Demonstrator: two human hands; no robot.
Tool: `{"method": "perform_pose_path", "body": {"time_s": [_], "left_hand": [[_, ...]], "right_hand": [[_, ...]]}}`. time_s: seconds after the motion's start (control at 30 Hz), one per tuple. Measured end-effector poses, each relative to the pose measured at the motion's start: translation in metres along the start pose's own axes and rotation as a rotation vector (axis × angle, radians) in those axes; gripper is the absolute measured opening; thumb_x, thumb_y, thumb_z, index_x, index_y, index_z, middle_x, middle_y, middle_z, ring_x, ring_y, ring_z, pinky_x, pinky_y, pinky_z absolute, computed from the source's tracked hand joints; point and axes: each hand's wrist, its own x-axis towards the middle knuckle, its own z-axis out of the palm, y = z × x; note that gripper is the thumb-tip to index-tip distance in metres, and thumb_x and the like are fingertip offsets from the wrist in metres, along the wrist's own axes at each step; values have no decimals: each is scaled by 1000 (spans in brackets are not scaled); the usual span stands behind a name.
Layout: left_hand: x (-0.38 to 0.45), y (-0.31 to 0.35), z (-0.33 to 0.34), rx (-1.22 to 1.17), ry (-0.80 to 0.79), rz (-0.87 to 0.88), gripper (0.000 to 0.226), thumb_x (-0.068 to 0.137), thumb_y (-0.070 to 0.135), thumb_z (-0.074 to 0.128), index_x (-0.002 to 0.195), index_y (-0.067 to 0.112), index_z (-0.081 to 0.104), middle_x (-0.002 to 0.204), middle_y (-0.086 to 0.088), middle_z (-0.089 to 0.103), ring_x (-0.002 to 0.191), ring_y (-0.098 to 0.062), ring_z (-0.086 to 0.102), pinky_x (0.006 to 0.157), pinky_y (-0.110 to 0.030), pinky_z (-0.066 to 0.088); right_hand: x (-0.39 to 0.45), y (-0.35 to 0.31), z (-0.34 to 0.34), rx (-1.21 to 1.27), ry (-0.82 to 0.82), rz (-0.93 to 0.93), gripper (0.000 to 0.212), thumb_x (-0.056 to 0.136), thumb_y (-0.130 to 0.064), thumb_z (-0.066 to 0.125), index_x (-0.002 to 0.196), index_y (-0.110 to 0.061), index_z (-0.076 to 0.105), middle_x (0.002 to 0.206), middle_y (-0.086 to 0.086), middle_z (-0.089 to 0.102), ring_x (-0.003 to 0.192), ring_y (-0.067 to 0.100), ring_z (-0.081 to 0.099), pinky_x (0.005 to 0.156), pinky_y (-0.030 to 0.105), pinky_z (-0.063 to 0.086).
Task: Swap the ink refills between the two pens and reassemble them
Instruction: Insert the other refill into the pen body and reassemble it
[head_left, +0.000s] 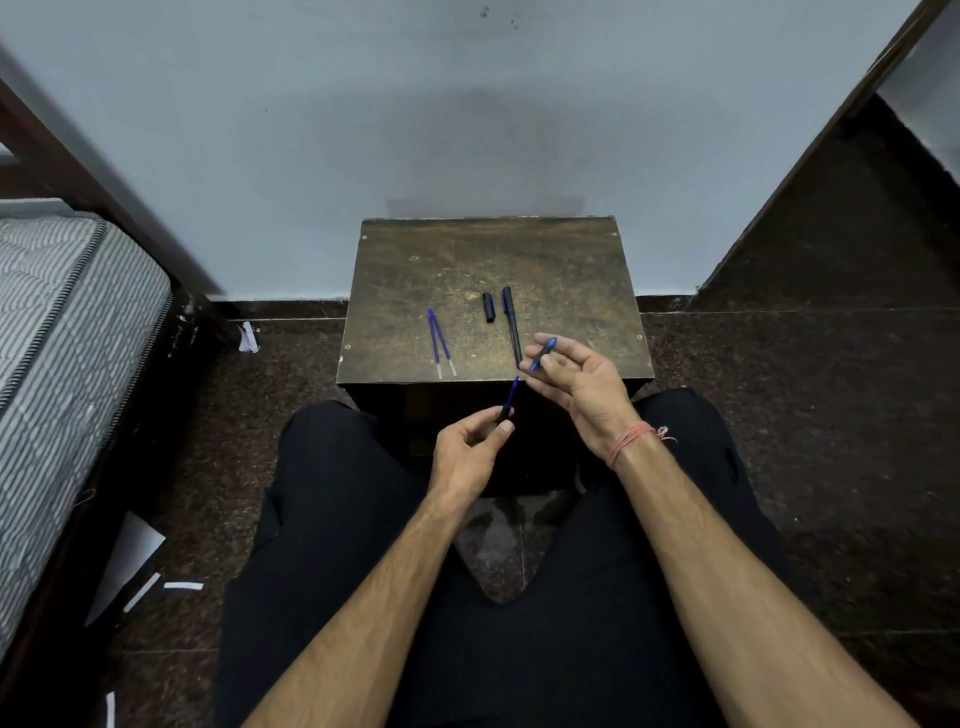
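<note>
1. My left hand is held above my lap, just in front of the near edge of the counter. Its thumb and forefinger pinch a dark pen section, from which a blue refill tip projects up and away from me.
2. My right hand is raised over the near right corner of the counter, palm turned toward me. Its fingers pinch a short blue pen piece, held at a slant; the remaining fingers are loosely spread.
3. The two held parts are near each other but apart.
4. Two loose blue refills lie on the counter, left of centre, meeting at the far end and splayed apart toward me.
5. A black cap lies on the counter beside a black pen body; the two are close but not touching. The near end of the pen body is hidden behind my right fingers.
6. A red thread band circles my right wrist.
7. A striped mattress stands to my left; paper scraps lie on the dark floor.
</note>
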Motion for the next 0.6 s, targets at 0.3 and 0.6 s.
{"method": "perform_pose_path", "body": {"time_s": [0.3, 0.6], "left_hand": [[2, -3, 0, -9, -28, 2, 27, 100, 15, 80, 126, 21, 82, 102, 1, 83, 82, 9, 73, 78, -8, 53], [4, -7, -1, -32, -39, 2, 26, 99, 18, 81, 124, 27, 83, 108, 6, 85, 97, 5, 77, 81, -8, 54]], "right_hand": [[-1, 1, 1, -75, -2, -38, 28, 106, 0, 62, 131, -7, 71, 117, 11, 82, 112, 24, 78, 98, 35, 64], [-4, 1, 1, -137, -52, -26, 33, 106, 1, 62, 138, 0, 67, 119, 13, 80, 105, 19, 79, 94, 31, 65]]}}
